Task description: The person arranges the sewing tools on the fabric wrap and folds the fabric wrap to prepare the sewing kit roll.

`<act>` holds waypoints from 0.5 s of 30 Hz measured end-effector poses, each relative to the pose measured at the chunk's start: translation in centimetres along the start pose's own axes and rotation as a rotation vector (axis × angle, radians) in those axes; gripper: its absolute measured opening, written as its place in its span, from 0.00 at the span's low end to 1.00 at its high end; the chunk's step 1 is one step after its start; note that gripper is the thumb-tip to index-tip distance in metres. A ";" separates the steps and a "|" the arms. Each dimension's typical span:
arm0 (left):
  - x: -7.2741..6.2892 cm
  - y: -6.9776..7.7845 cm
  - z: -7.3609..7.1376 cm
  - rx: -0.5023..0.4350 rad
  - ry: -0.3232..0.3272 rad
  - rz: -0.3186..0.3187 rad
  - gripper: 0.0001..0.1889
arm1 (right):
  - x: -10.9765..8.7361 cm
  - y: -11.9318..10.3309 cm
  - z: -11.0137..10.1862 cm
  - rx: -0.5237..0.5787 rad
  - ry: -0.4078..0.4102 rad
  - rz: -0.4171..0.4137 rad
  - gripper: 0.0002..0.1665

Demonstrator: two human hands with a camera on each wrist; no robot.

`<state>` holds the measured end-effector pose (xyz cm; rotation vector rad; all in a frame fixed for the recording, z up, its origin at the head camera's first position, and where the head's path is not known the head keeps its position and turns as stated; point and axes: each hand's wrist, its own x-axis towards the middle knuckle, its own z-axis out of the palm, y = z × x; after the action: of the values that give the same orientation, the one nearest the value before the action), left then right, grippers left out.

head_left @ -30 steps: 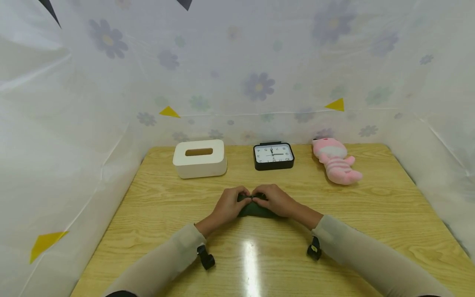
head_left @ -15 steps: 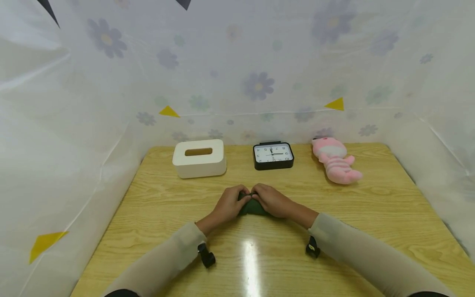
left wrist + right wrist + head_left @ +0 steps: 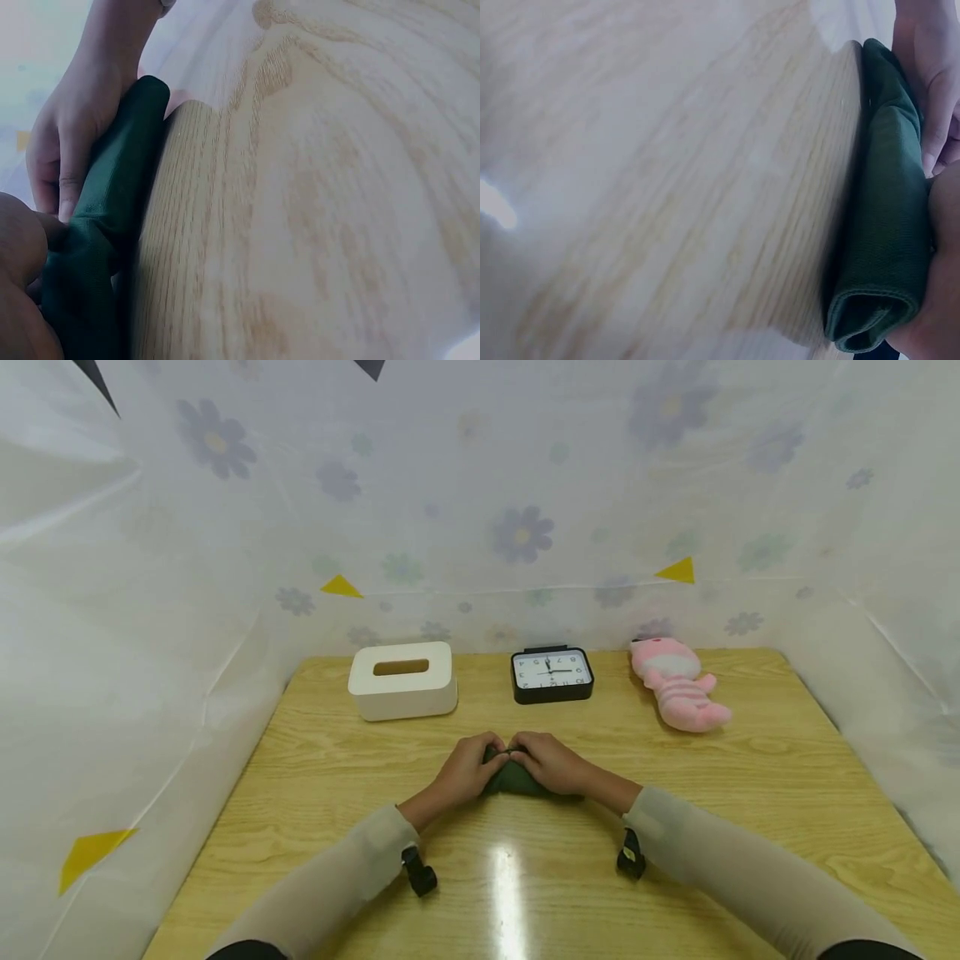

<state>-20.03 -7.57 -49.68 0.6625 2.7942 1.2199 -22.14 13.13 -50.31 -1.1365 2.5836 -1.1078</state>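
A dark green fabric pouch (image 3: 516, 779) lies on the table, drawn together under both hands. My left hand (image 3: 467, 768) pinches its upper edge between thumb and fingers. Close beside it, my right hand (image 3: 553, 766) grips the same edge, the two thumbs nearly meeting at the middle. In the right wrist view, the near end of the pouch (image 3: 889, 202) has a stitched hem with a folded opening. The left wrist view shows the fabric (image 3: 124, 154) creased where the thumbs press. Fingers behind the cloth are mostly hidden.
Along the back of the wooden table (image 3: 337, 860) stand a white tissue box (image 3: 405, 697), a black alarm clock (image 3: 552, 677) turned upside down to me, and a pink plush toy (image 3: 678, 687). A flowered white curtain (image 3: 480, 485) surrounds the table.
My right hand has shifted slightly left, its thumb now closer to the left thumb, and the gathered top edge of the pouch has changed shape. My left hand has barely moved.
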 end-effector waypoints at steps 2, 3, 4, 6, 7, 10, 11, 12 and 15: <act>0.1 0.0 0.0 -0.008 0.000 0.002 0.03 | 0.1 0.1 -0.1 0.026 -0.009 0.016 0.09; 0.2 0.0 0.0 -0.012 -0.001 0.000 0.03 | 0.1 0.2 -0.1 0.035 -0.014 0.022 0.09; 0.2 0.0 0.0 -0.016 -0.002 -0.002 0.03 | 0.2 0.2 -0.1 0.044 -0.017 0.027 0.09; 0.3 0.0 0.0 -0.015 -0.007 -0.005 0.03 | 0.2 0.3 -0.2 0.056 -0.022 0.038 0.09; 0.4 0.0 0.0 -0.016 -0.008 -0.008 0.03 | 0.2 0.3 -0.2 0.059 -0.023 0.040 0.09; 0.5 0.1 0.0 -0.018 -0.011 -0.016 0.03 | 0.4 0.3 -0.1 0.060 -0.029 0.049 0.09; 0.5 0.1 0.0 -0.018 -0.009 -0.016 0.03 | 0.4 0.3 -0.1 0.059 -0.028 0.053 0.09; 0.5 0.1 0.0 -0.019 -0.006 -0.016 0.03 | 0.5 0.3 0.0 0.058 -0.028 0.056 0.09; 0.7 0.1 0.2 -0.028 -0.001 -0.017 0.03 | 0.5 0.5 0.1 0.056 -0.023 0.052 0.09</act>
<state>-20.57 -7.12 -49.68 0.6358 2.7701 1.2534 -22.76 12.97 -50.61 -1.0568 2.5329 -1.1420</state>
